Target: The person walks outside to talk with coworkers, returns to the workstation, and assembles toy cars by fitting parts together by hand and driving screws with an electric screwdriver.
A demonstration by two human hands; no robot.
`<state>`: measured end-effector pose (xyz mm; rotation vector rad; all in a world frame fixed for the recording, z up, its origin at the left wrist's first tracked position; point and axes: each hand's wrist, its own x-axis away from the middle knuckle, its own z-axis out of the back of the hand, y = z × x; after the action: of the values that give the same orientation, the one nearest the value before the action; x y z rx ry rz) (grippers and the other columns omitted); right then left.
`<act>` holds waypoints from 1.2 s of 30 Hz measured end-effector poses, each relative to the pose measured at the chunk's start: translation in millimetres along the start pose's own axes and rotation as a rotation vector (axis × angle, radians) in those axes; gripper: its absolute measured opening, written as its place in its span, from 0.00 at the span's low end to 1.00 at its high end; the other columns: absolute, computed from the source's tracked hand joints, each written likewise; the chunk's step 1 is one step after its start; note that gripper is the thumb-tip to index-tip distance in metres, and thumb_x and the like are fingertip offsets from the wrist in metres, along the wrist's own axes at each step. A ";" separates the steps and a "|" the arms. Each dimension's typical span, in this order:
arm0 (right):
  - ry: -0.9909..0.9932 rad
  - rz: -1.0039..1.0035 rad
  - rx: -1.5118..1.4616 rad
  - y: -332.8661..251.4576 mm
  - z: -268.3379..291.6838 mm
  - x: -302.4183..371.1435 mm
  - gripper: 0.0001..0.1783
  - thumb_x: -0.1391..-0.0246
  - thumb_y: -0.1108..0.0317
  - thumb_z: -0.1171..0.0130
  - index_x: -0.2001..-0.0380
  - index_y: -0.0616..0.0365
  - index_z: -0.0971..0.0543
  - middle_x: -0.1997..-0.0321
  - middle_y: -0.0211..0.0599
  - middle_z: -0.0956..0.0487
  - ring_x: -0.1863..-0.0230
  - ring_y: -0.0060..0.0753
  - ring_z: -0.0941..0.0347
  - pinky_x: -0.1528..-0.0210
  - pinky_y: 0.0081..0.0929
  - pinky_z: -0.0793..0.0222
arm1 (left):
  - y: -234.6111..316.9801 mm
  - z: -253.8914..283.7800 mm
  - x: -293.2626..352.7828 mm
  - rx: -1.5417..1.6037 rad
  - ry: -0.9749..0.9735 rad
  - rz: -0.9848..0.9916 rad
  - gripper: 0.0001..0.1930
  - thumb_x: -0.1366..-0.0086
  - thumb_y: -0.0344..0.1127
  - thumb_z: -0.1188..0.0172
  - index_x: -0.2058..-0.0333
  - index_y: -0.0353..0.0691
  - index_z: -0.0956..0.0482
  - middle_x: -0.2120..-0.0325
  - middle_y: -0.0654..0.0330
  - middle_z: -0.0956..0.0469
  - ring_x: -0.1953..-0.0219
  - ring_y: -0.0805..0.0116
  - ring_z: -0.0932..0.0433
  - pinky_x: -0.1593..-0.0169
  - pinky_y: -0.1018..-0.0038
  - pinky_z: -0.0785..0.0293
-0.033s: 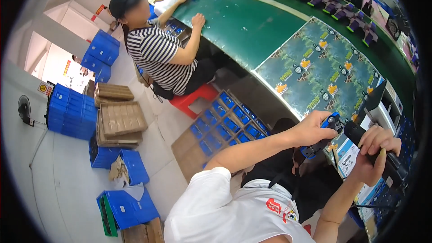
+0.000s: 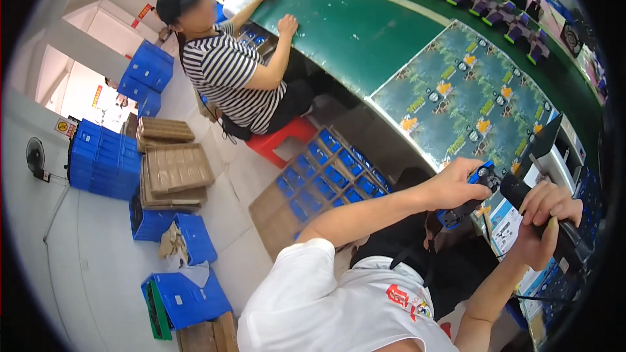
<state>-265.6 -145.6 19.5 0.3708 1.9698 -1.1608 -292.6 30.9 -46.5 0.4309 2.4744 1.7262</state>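
My left hand [image 2: 460,186] is closed around a blue toy car [image 2: 450,218], its black underside turned up toward me. My right hand [image 2: 544,225] grips a thick black cylindrical tool, which looks like an electric screwdriver [image 2: 514,190]. The tool's front end points at the car and sits close beside it. Whether its tip touches the car cannot be made out. Both hands are held above the near right edge of the bench, next to a patterned mat [image 2: 456,91].
A person in a striped shirt [image 2: 225,75] sits on a red stool [image 2: 280,146] along the green bench [image 2: 365,32]. Left of my knees, a cardboard tray [image 2: 267,215] holds several blue cars. Printed sheets [image 2: 503,225] lie under my right hand. Blue crates [image 2: 104,160] stand at left.
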 end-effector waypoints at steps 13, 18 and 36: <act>-0.158 -0.048 -0.167 8.1 12.2 -6.7 0.17 0.60 0.65 0.31 0.77 0.57 0.32 0.88 0.31 0.30 0.90 0.24 0.32 0.85 0.20 0.31 | -27.0 6.8 -9.8 -0.071 -0.178 0.054 0.12 0.43 0.29 0.38 0.59 0.37 0.22 0.72 0.66 0.21 0.72 0.80 0.25 0.67 0.78 0.27; -0.054 -0.111 -0.160 -4.2 15.0 13.1 0.18 0.59 0.66 0.30 0.76 0.59 0.31 0.88 0.33 0.29 0.90 0.25 0.34 0.86 0.21 0.32 | -22.6 -1.4 -2.7 -0.058 -0.215 0.194 0.12 0.44 0.30 0.38 0.60 0.37 0.21 0.71 0.67 0.22 0.70 0.82 0.27 0.65 0.80 0.30; 0.022 -0.061 0.133 -55.7 80.7 37.2 0.13 0.42 0.61 0.44 0.67 0.57 0.35 0.80 0.30 0.39 0.84 0.21 0.45 0.79 0.19 0.46 | -17.7 81.9 -91.2 -1.827 -0.375 -0.911 0.51 0.67 0.76 0.39 0.49 0.44 0.29 0.62 0.57 0.29 0.54 0.62 0.30 0.54 0.63 0.38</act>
<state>-282.9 -247.8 3.8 0.3959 1.9402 -1.3358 -189.2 73.6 -99.8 -0.4465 0.0719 2.1130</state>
